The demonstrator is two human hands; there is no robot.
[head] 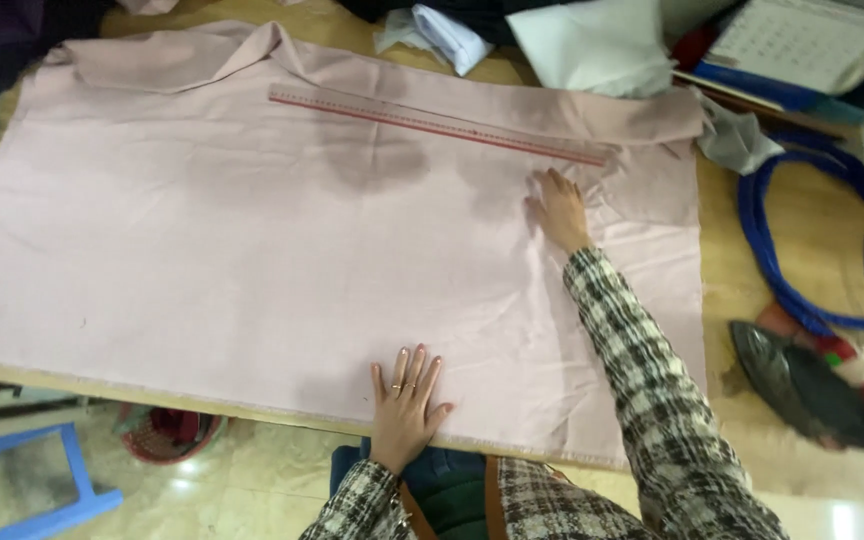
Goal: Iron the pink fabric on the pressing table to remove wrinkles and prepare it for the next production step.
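Wooden table (732, 260), one pink cloth (252, 260), one ruler (432, 125), two flat hands, left hand (407, 400), right hand (559, 210)

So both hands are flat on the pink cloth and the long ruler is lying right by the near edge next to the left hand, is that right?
Not quite. Both hands, left and right, do lie flat on the pink cloth, but the ruler lies near the far edge, just beyond the right hand, not by the left one. The head view shows it.

- I see a blue hose (812, 250) coiled on the worktop (732, 290), right side.
- Dark iron (802, 385) lies near it.
- Blue stool (27, 480) and red basket (167, 435) on the floor.
- White cloth (592, 45) at far edge.
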